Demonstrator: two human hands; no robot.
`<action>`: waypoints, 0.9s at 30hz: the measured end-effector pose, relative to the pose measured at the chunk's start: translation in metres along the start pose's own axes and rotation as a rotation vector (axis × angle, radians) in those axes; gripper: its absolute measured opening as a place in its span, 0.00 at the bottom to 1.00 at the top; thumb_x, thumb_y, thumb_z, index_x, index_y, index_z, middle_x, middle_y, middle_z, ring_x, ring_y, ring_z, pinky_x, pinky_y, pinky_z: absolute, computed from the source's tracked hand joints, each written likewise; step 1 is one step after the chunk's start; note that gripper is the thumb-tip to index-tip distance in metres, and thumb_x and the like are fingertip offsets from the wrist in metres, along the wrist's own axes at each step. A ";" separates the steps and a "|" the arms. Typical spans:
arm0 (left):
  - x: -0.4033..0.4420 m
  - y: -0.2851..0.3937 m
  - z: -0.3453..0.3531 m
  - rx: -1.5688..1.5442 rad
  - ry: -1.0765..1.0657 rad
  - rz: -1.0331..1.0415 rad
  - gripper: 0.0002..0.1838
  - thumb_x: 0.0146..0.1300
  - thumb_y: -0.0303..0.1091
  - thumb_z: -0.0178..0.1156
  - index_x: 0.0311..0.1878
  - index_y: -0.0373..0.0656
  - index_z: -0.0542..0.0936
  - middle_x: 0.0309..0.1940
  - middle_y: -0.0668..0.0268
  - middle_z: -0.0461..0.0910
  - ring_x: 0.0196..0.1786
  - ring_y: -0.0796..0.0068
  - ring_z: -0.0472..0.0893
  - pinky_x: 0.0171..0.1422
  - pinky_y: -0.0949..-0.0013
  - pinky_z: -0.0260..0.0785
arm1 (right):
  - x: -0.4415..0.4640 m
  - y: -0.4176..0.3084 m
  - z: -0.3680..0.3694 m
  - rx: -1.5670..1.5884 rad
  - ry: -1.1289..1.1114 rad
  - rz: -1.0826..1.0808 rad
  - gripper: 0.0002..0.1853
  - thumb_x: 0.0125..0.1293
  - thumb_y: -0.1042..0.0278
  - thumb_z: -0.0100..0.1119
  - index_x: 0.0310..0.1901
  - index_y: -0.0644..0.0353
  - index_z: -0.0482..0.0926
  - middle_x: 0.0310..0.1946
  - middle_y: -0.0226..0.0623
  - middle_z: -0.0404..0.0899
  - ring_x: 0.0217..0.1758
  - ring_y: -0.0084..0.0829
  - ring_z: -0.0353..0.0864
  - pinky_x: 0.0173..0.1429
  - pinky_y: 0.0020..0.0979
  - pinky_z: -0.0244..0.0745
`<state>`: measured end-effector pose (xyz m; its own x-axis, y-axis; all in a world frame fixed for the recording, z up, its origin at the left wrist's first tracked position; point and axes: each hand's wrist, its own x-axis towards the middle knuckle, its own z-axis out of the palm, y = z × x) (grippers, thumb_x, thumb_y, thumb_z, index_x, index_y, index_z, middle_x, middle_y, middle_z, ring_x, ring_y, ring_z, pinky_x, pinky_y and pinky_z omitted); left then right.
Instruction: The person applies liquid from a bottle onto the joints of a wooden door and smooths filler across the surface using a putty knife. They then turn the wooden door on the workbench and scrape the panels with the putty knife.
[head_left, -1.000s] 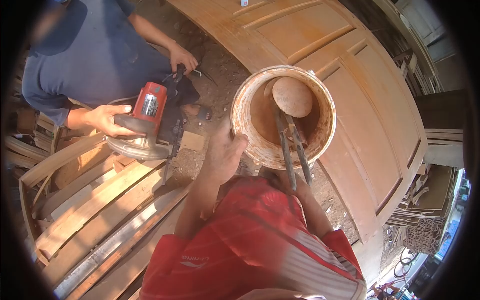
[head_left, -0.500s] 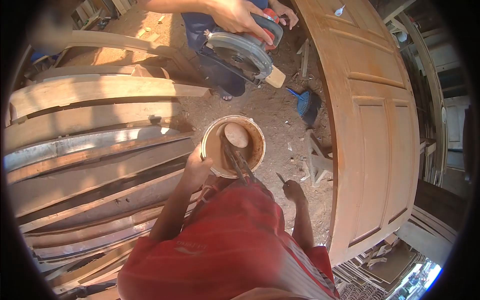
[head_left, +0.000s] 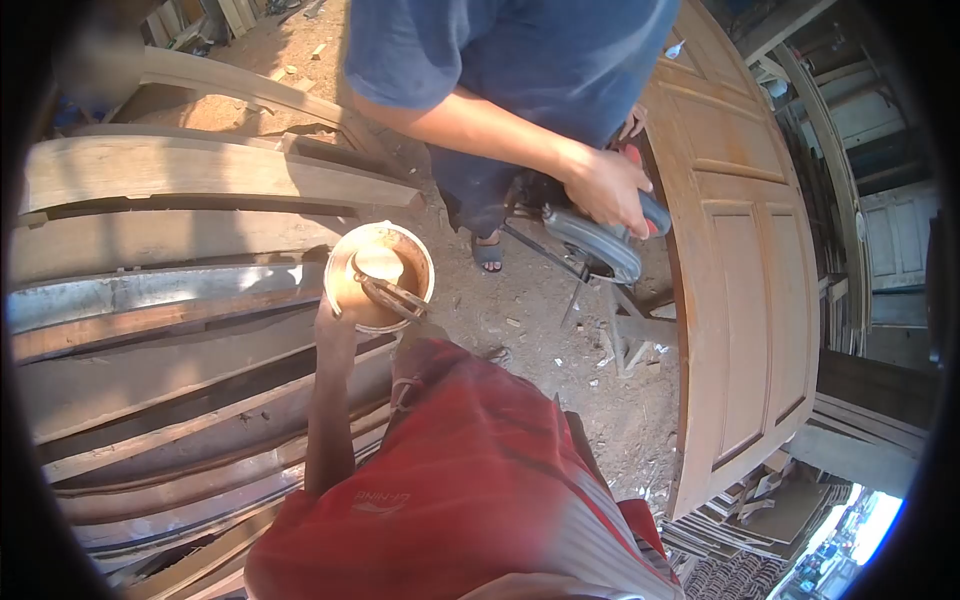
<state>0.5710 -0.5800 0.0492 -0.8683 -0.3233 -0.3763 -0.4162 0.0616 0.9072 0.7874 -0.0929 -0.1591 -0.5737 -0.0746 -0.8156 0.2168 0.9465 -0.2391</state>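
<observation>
My left hand (head_left: pixel 335 325) is closed on the near-left rim of a round, pale bucket (head_left: pixel 431 280), which is tilted so that I look into it. Inside the bucket lie a rounded pale object (head_left: pixel 380 264) and a dark tool with long handles (head_left: pixel 398 298), whose kind I cannot make out. The bucket hangs in front of my red shirt, beside the stacked boards. My right hand does not show; only a bit of the arm appears beside the shirt.
A co-worker's hand (head_left: pixel 608 190) grips a circular saw (head_left: pixel 600 245) close to a panelled wooden door (head_left: pixel 745 330) on the right. Long boards (head_left: pixel 170 285) are stacked at left. A wooden trestle (head_left: pixel 640 325) stands under the door's edge; wood scraps litter the ground.
The bucket and my left hand have shifted left. My right hand, earlier holding a small blade, has gone out of sight. The co-worker has stepped nearer, bringing the saw down and right.
</observation>
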 end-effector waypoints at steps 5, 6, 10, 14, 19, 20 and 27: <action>0.057 -0.025 -0.012 -0.094 -0.046 0.101 0.34 0.62 0.15 0.49 0.75 0.35 0.68 0.58 0.57 0.80 0.57 0.71 0.80 0.64 0.68 0.74 | 0.053 -0.081 -0.094 0.209 0.182 0.100 0.14 0.66 0.63 0.59 0.42 0.66 0.87 0.39 0.57 0.86 0.49 0.52 0.87 0.58 0.49 0.80; 0.061 -0.016 -0.015 -0.102 -0.050 0.106 0.34 0.62 0.15 0.49 0.75 0.35 0.68 0.58 0.57 0.80 0.57 0.71 0.80 0.64 0.68 0.74 | 0.062 -0.099 -0.115 0.223 0.224 0.095 0.14 0.66 0.63 0.59 0.42 0.66 0.87 0.39 0.56 0.86 0.49 0.52 0.87 0.58 0.49 0.80; 0.096 -0.046 -0.029 -0.136 -0.108 0.014 0.39 0.61 0.16 0.49 0.78 0.43 0.64 0.59 0.55 0.77 0.51 0.61 0.84 0.42 0.60 0.90 | 0.080 -0.165 -0.200 0.222 0.392 0.036 0.14 0.67 0.63 0.59 0.42 0.66 0.86 0.38 0.56 0.85 0.47 0.51 0.87 0.56 0.49 0.80; 0.119 -0.006 -0.041 0.001 -0.170 -0.039 0.36 0.59 0.18 0.51 0.75 0.39 0.67 0.57 0.55 0.79 0.54 0.64 0.82 0.52 0.63 0.82 | 0.055 -0.218 -0.300 0.242 0.619 0.014 0.14 0.68 0.63 0.58 0.42 0.66 0.86 0.37 0.55 0.84 0.46 0.51 0.86 0.55 0.48 0.79; 0.157 -0.014 -0.042 -0.053 -0.227 0.024 0.37 0.58 0.20 0.52 0.76 0.36 0.66 0.55 0.56 0.82 0.55 0.67 0.83 0.59 0.66 0.79 | 0.033 -0.261 -0.371 0.322 0.783 0.037 0.14 0.69 0.62 0.58 0.41 0.66 0.85 0.36 0.55 0.83 0.44 0.50 0.86 0.53 0.48 0.79; 0.149 0.029 -0.037 -0.018 -0.252 0.048 0.38 0.60 0.17 0.50 0.78 0.36 0.62 0.56 0.53 0.80 0.52 0.64 0.85 0.48 0.64 0.86 | 0.033 -0.262 -0.377 0.344 0.810 0.043 0.14 0.69 0.62 0.58 0.41 0.66 0.85 0.36 0.54 0.83 0.44 0.50 0.85 0.53 0.48 0.78; 0.211 0.053 -0.003 -0.083 -0.350 -0.119 0.41 0.59 0.10 0.46 0.80 0.38 0.58 0.61 0.50 0.76 0.53 0.59 0.85 0.46 0.58 0.90 | 0.084 -0.237 -0.325 0.524 0.867 0.175 0.14 0.70 0.62 0.57 0.41 0.66 0.84 0.34 0.53 0.82 0.41 0.49 0.85 0.50 0.47 0.78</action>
<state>0.3666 -0.6480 0.0188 -0.8608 0.0191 -0.5086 -0.5089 -0.0380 0.8600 0.4317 -0.2211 0.0004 -0.8289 0.5005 -0.2497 0.5505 0.6511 -0.5225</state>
